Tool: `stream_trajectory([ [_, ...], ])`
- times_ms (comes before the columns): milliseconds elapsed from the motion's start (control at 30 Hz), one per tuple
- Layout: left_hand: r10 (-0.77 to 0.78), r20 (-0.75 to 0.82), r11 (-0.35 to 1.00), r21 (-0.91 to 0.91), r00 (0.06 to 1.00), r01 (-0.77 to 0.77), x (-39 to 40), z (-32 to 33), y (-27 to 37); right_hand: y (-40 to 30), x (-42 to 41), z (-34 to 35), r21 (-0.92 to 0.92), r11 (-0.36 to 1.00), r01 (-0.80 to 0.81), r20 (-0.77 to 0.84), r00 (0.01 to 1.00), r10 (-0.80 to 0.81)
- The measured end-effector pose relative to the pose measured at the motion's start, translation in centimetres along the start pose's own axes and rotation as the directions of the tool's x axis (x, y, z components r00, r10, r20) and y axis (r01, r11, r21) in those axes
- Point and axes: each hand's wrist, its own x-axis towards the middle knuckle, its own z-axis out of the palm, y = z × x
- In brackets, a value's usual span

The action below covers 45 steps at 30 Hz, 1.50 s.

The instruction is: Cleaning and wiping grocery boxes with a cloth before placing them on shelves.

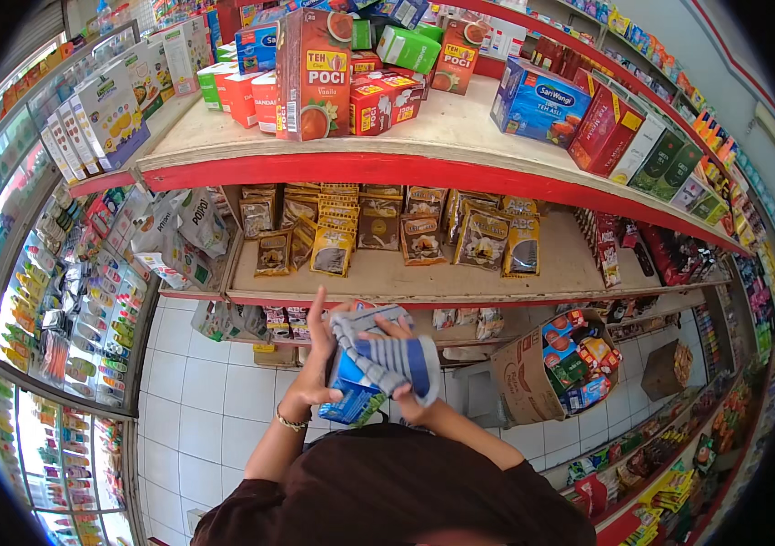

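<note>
A blue box [345, 392] is held up in front of my chest, with my left hand [318, 362] around its left side, the thumb across its front. Over the box's upper right lies a grey and blue striped cloth [394, 355]. My right hand [404, 392] grips this cloth, some fingers showing at its upper part and others near its lower edge. The cloth hides part of the box. Both hands are in front of the edge of the middle shelf [374, 298], which holds packets of coffee [333, 249].
Tea boxes [316, 75] stand on the upper shelf, with a blue tea box [541, 102] farther right. On the tiled floor at my right, an open cardboard carton [524, 382] holds several boxes beside a grey plastic stool [479, 396]. A glass-fronted display case [80, 327] stands at left.
</note>
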Motion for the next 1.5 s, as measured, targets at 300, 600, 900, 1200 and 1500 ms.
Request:
stream_trajectory([
  [300, 0.041, -0.29, 0.936, -0.324, 0.956, -0.139, 1.2, 1.6, -0.2, 5.6, -5.5, 2.4, 0.138, 0.944, -0.301, 0.094, 0.952, 0.29],
  [600, -0.051, -0.306, 0.832, -0.54, 0.951, -0.129, 1.3, 0.1, -1.5, 1.9, -1.6, 1.9, -0.334, 0.878, 0.343, 0.303, 0.921, -0.244],
  [900, -0.125, -0.244, 0.752, -0.656, 0.962, -0.068, 0.2, 0.3, -4.4, 2.2, -0.2, 0.3, -0.027, 0.977, -0.212, -0.043, 0.977, 0.211],
  [1200, -0.386, -0.276, 0.574, -0.819, 0.88, -0.005, 0.1, 0.1, -2.1, 3.1, -1.9, 0.4, -0.318, 0.948, 0.004, 0.078, 0.997, 0.022],
  [1500, -0.289, -0.302, 0.955, -0.157, 0.908, 0.252, -1.1, -2.1, -6.9, 4.7, -4.4, -1.3, -0.128, 0.807, -0.577, 0.096, 0.803, 0.589],
])
